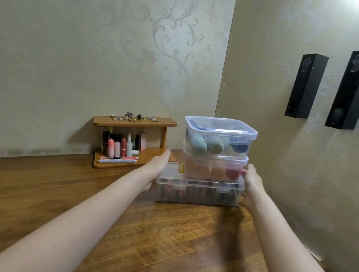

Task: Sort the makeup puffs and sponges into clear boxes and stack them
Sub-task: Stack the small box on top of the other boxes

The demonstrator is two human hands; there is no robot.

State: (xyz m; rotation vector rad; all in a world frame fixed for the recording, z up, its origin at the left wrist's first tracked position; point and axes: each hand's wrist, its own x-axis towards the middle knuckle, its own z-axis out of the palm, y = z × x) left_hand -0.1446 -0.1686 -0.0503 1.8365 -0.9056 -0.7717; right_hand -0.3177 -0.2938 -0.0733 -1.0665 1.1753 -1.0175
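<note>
While both forearms reach out over the wooden table [157, 238], the left hand [157, 163] and the right hand [252, 182] flank a stack of three clear boxes that stands toward the table's far right corner, close to both walls. The left hand's fingers lie straight and together along the stack's left side; whether they touch it I cannot tell. The right hand sits against the right side, its upper fingers extended by the middle box and its lower fingers loosely bent near the bottom box, gripping nothing that shows. The step in hand looks like squaring or steadying the finished stack, and doing it well would mean pressing evenly from both sides at the lower boxes, so the top one does not slide, and keeping the edges lined up. Lowest is the flat latched case [199, 192], wider than the rest, with dark slim items inside that are too blurred to name. On it rests the middle box [212, 168], holding orange and red sponges. Uppermost is the top box [219, 137], lid on, with teal-green sponges and a dark blue one. Farther left, against the back wall, a small wooden shelf [135, 120] carries lipsticks, bottles and trinkets.
</note>
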